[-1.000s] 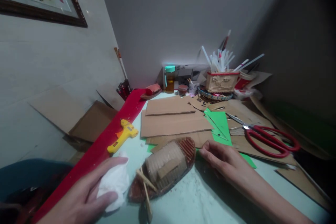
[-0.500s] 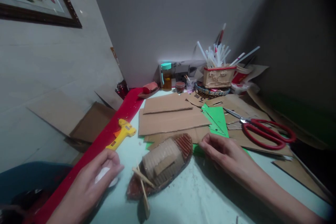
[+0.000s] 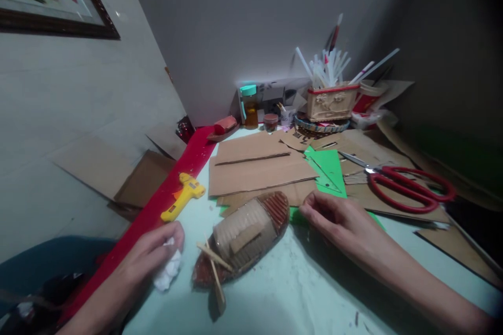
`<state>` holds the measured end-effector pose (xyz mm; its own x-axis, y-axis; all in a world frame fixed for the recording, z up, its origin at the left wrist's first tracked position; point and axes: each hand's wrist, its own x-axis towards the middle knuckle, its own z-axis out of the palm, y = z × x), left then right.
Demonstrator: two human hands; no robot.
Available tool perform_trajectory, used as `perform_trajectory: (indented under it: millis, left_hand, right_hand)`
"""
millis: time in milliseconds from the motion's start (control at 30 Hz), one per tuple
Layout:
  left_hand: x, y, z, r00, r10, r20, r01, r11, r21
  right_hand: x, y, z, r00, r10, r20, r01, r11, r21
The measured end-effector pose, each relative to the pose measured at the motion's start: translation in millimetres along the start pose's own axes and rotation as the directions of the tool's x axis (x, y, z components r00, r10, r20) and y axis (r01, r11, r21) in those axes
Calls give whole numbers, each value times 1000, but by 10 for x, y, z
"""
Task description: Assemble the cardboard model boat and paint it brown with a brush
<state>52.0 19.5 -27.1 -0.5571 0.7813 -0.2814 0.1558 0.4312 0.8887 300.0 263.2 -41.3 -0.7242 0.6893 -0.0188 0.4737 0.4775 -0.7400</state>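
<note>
A model boat [image 3: 247,235] with a ribbed cardboard canopy and reddish-brown ends sits on the pale table between my hands. Two small wooden oars [image 3: 216,275] cross at its near-left end. My left hand [image 3: 157,251], left of the boat, is closed on a crumpled white tissue [image 3: 168,268] that sticks out below the fingers. Just right of the boat's far end, my right hand [image 3: 328,214] is closed in a pinch, apart from the hull. Whatever lies between its fingertips, if anything, is too small to tell.
A yellow glue gun [image 3: 183,198] lies left of the boat. Stacked cardboard sheets [image 3: 259,172] and green paper [image 3: 328,167] lie behind it. Red-handled scissors [image 3: 408,186] rest on cardboard at right. A bottle [image 3: 249,107] and a box of white sticks [image 3: 332,103] stand along the back.
My left hand has turned, so more of the crumpled tissue shows beneath it. My right hand keeps its pinch near the boat's end. The view has shifted slightly.
</note>
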Motion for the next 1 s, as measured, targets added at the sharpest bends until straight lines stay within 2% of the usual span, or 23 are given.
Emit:
perform_trajectory:
  millis: [167, 267, 600, 867, 1000]
  left_hand:
    - [24, 55, 71, 987, 0, 160, 1, 1000, -3]
    - [41, 91, 113, 981, 0, 195, -13, 998, 62]
    - [143, -32, 124, 989, 115, 95, -135, 962, 237]
    - [115, -2, 185, 991, 131, -38, -112, 942, 315]
    - [130, -119, 148, 986, 155, -55, -125, 926, 357]
  right_hand:
    - [10, -10, 9, 1000, -6, -9, 6, 999, -51]
    - [15, 1, 12, 999, -21, -25, 19, 998, -66]
    - [26, -19, 17, 1000, 8, 10, -7, 996, -90]
    - [4, -49, 27, 1000, -14, 3, 14, 998, -62]
    - [-9, -80, 14, 1000, -21, -11, 20, 999, -50]
